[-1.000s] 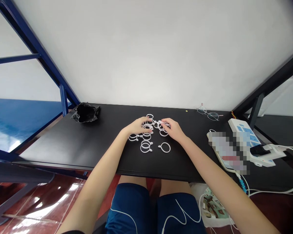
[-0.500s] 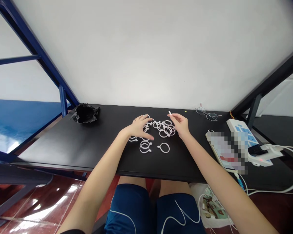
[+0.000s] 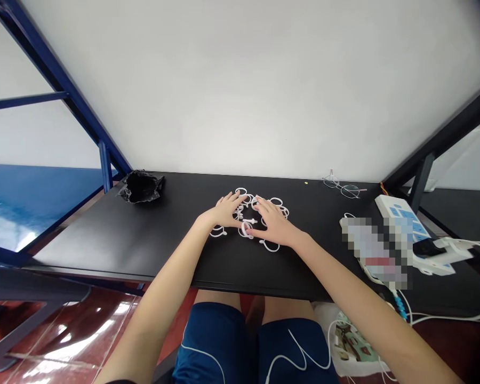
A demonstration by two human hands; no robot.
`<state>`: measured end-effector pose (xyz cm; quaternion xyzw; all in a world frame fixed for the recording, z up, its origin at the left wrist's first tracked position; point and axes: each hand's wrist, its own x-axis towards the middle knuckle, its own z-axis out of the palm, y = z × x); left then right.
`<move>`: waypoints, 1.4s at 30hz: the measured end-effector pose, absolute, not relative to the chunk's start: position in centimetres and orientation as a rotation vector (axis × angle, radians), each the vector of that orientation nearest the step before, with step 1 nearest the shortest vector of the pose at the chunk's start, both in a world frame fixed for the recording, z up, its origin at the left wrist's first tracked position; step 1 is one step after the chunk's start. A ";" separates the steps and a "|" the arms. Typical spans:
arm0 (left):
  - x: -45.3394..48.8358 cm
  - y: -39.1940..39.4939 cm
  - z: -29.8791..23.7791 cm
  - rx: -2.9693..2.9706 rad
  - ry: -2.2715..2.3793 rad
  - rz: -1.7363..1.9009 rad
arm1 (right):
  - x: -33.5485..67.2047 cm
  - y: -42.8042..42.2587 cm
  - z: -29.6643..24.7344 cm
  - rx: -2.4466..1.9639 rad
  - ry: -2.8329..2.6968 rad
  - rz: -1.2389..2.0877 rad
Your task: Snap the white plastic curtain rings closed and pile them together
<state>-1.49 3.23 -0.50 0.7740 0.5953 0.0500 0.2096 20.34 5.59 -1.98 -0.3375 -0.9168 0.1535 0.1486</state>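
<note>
Several thin white rings (image 3: 272,248), each with a small knob on its edge, lie loosely bunched on the black desk (image 3: 156,234). My left hand (image 3: 225,210) is open over the left part of the bunch, its fingers stretched outward and thumb pointing right. Across from it, my right hand (image 3: 278,223) spreads its fingers over the right part. Its thumb reaches towards my left thumb, close to some overlapping rings (image 3: 246,230) between the hands. Both palms cover part of the bunch, so some rings are hidden.
A crumpled black plastic bag (image 3: 142,188) stands open at the back left. Eyeglasses (image 3: 341,186) lie at the back right. A phone (image 3: 374,248), its screen blurred out, and a white power strip (image 3: 404,218) with cables sit on the right.
My right hand has moved left and nearer, from pinching a small white piece to lying spread over the rings. Rings near the middle have shifted. My left hand has barely moved.
</note>
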 end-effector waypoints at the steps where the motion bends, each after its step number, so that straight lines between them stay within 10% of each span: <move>1: -1.5 3.4 -0.8 2.156 1.673 0.183 | 20.2 5.5 -2.0 -0.979 -2.664 0.381; 14: -1.0 5.5 -3.4 2.271 1.766 0.881 | 21.2 9.7 -3.2 -1.086 -2.452 0.275; 24: -6.3 2.6 0.8 1.986 1.594 0.052 | 22.3 10.0 -2.5 -0.908 -1.781 0.712; 42: -9.7 2.3 0.4 1.932 1.684 0.172 | 20.5 7.9 -1.3 -0.834 -1.511 1.227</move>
